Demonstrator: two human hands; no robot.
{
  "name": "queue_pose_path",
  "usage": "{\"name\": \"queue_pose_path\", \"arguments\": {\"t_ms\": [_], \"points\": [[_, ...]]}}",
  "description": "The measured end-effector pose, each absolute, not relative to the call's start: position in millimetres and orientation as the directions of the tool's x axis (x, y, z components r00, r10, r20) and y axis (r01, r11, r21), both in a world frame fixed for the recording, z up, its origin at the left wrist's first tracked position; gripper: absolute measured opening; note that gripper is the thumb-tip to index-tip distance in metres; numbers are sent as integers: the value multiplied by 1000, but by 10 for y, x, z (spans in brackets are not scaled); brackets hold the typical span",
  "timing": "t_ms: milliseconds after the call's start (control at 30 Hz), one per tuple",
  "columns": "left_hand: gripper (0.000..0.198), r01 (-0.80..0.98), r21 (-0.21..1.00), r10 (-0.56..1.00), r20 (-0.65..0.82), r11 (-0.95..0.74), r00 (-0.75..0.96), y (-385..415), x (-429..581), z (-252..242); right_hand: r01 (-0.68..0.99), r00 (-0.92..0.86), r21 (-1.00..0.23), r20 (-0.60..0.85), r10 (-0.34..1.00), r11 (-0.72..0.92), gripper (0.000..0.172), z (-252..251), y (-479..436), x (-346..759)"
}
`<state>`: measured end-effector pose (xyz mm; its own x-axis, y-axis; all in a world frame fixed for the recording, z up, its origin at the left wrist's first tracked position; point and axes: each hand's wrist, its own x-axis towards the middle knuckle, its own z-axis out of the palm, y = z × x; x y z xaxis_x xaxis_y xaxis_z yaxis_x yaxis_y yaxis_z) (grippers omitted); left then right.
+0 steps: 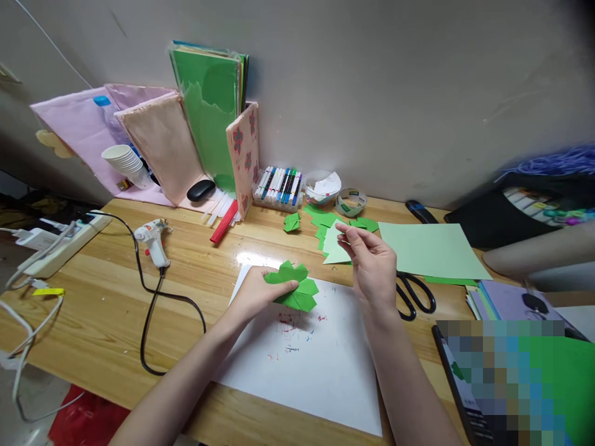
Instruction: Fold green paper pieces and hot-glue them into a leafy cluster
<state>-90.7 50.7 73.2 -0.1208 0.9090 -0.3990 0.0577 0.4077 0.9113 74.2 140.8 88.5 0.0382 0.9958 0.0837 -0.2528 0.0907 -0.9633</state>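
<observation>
My left hand [267, 286] grips a green folded-paper piece [297, 296] with several pointed petals, thumb on top and fingers beneath it. The piece is held over a white sheet [320, 371] marked with small colour smudges. My right hand [369, 257] is raised to the right of it, thumb and fingertips pinched together. Whatever may be between those fingertips is too small to make out. Behind this hand lie a pale green paper piece [333, 248] and bright green folded pieces [320, 217]. A single small green folded piece [292, 222] lies to their left.
A glue gun [155, 241] with a black cord and a power strip [65, 248] are at left. Black-handled scissors [416, 296], pale green paper [432, 248] and a screen device [458, 387] are at right. Markers [279, 186] and a tape roll [351, 202] stand behind.
</observation>
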Motion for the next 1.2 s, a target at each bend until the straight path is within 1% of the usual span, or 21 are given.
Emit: {"name": "queue_pose_path", "arguments": {"t_ms": [67,133,233,367,433,533,600,700,800,867,900,967,1133,1200], "points": [[32,14,903,898,-426,430,-109,520,-927,709,-272,41,-960,63,997,72,13,866,1449,776],[34,-24,889,882,-458,458,-109,534,-952,682,-257,30,-964,61,998,66,12,837,1486,806],[38,-62,873,862,-487,483,-142,549,-996,639,-151,-25,-987,59,998,54,12,810,1510,832],[41,-75,881,863,-473,468,-176,554,-1032,610,40,-252,-997,50,967,62,15,834,1454,780],[41,-60,884,866,-466,463,-182,554,-1032,612,61,-357,-995,54,933,81,13,839,1400,711],[38,-46,892,872,-451,451,-189,555,-1021,621,48,-422,-990,101,901,134,8,803,1331,596],[37,-42,894,876,-445,446,-187,555,-1016,619,64,-438,-980,142,888,188,9,760,1308,543],[39,-58,897,879,-440,437,-181,554,-1016,611,96,-460,-965,176,871,245,4,707,1311,519],[39,-80,897,879,-441,434,-180,555,-1018,610,100,-461,-958,196,865,270,10,690,1330,534],[38,-79,895,877,-446,439,-179,556,-1016,616,108,-445,-958,192,875,266,6,687,1336,543],[38,-75,895,877,-446,440,-179,556,-1013,620,112,-432,-960,184,883,255,4,686,1336,543],[38,-60,894,876,-447,444,-180,555,-1004,630,120,-403,-968,155,902,220,4,681,1327,536],[36,-29,901,889,-431,432,-155,548,-965,663,191,-379,-979,-8,925,70,20,676,1287,497],[32,2,914,902,-401,407,-159,546,-951,664,206,-370,-978,-46,928,33,17,676,1279,490]]}}
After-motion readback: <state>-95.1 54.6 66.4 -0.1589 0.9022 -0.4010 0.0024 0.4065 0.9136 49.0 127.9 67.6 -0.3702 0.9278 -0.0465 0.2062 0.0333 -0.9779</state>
